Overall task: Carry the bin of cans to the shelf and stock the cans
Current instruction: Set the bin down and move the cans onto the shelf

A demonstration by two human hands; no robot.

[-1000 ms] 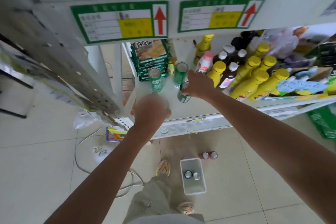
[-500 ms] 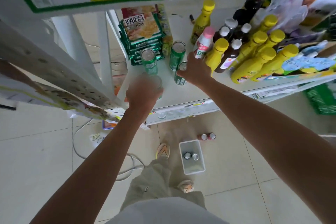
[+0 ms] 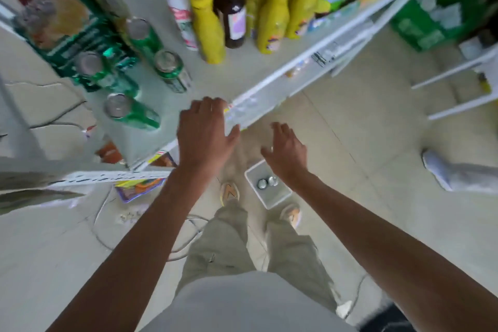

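Stock check, everything placed from the bin (image 3: 272, 197).

Bin: white, on the floor tiles between my two shoes (image 3: 229, 193), below the front edge of the shelf (image 3: 258, 105). Two cans (image 3: 267, 183) stand in its far end, tops up; the rest of it is bare.

Left hand (image 3: 206, 133): above and left of the bin, over the shelf's front edge, fingers spread and loose, nothing held.

Right hand (image 3: 287, 152): directly above the bin's far end, palm down, fingers apart, nothing held.

Green cans (image 3: 172, 70): four on the shelf, up and left of the bin, upright though the blur smears them. One stands nearest the shelf's front edge, three further back.

Yellow bottles (image 3: 206, 24): a cluster on the shelf above the bin, mixed with dark bottles (image 3: 234, 16) and one pink-capped bottle (image 3: 179, 8).

Green packets (image 3: 67, 27): stacked on the shelf far left of the bin, behind the green cans.

Cable (image 3: 107, 213): loose on the floor left of the bin.

White sock (image 3: 442, 170): another person's foot, far right of the bin.
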